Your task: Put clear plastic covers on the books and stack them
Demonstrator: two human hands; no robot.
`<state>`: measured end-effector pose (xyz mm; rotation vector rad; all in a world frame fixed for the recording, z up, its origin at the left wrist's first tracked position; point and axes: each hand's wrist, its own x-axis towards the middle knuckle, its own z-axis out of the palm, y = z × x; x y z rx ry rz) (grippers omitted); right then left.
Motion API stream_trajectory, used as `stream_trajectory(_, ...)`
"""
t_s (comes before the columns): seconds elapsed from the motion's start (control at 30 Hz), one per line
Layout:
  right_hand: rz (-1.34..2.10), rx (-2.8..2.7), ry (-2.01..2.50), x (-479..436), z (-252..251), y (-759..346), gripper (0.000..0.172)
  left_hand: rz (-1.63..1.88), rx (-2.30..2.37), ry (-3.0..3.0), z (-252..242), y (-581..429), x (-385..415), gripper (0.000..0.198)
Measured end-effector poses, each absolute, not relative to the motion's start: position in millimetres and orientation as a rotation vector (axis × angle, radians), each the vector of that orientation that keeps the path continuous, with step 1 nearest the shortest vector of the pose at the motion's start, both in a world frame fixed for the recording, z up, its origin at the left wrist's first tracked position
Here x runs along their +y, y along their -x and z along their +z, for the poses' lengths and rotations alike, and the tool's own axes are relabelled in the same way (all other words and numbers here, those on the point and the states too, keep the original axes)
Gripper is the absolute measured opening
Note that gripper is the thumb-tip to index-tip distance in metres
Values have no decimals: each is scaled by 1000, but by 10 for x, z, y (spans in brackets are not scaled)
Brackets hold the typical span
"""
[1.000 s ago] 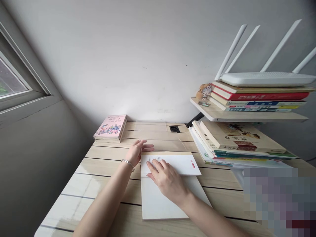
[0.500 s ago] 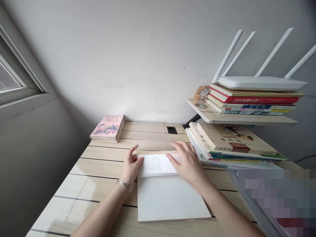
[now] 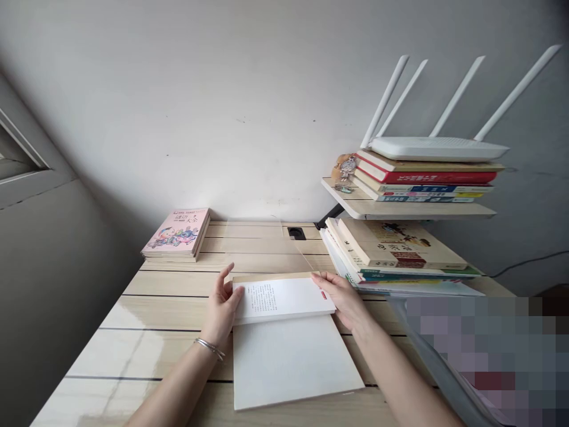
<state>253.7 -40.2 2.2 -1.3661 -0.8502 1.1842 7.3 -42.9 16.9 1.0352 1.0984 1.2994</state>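
Observation:
A small white book (image 3: pixel 288 299) with printed text on its cover lies sideways between my hands. My right hand (image 3: pixel 342 296) pinches its right end, thumb on top and fingers underneath. On the left end rests the thumb of my left hand (image 3: pixel 224 305); its index finger points up and the other fingers curl at the edge. Under the small book is a larger plain white book or board (image 3: pixel 293 362), its far part covered. Behind the hands, a clear sheet (image 3: pixel 262 246) lies on the slatted table (image 3: pixel 169 320), its outline faint.
A stack of pink-covered books (image 3: pixel 178 232) stands at the back left. More books (image 3: pixel 413 246) are piled at the right, beneath a small shelf (image 3: pixel 413 209) bearing books and a white router (image 3: pixel 438 148). A black socket (image 3: pixel 296 233) sits near the wall.
My right hand has moved to the small book's right end and now grips it, uncovering a red mark on the cover. The view has shifted slightly to the right.

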Motion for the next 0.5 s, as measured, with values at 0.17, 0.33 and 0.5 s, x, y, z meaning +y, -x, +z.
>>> stream_trajectory(0.17, 1115, -764, 1369, -372, -27, -2512, 42, 1327, 1109, -1060, 185, -84, -448, 65)
stream_trajectory(0.33, 1059, -705, 1375, -411, 6, -2481, 44, 1354, 1124, -1069, 210, -106, -452, 64)
stream_trajectory(0.5, 1072, -623, 1299, -434, 24, -2341, 49, 1400, 1137, -1102, 179, -33, -294, 63)
